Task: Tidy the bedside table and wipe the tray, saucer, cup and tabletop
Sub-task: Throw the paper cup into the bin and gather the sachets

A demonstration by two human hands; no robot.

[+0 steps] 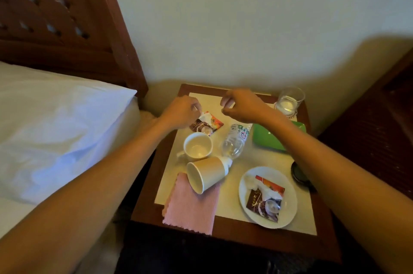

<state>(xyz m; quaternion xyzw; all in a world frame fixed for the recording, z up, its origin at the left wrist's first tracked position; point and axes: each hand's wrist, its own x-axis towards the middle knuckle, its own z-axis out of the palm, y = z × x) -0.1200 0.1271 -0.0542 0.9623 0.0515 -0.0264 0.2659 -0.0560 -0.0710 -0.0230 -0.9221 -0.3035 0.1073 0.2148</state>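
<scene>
A white-sheeted bed point(55, 130) with a dark carved headboard point(55, 19) stands just beside a wooden bedside tabletop point(234, 243) with a pale inset, set against a cream wall. Two bare forearms reach over it from the near edge. A pink cloth point(192, 209) lies at the near left, hanging over the edge. At the near right sits a white saucer point(245, 193) carrying a torn snack packet point(266, 203). A green tray point(266, 139) lies toward the far right, partly under the right forearm. A clear plastic bottle point(234, 145) lies on its side at the centre, its cap end touching a tipped-over paper cup point(207, 173) whose mouth rests on the cloth. The white cup point(197, 146) stands upright just left of the bottle. A drinking glass point(290, 101) stands on a coaster in the far right corner. The left hand point(181, 112) pinches the corner of a second packet point(207, 125) near the far edge. The right hand point(241, 105) hangs beside it, fingers clenched, with nothing visible in them. A small black round object point(299, 174) lies at the right edge.
</scene>
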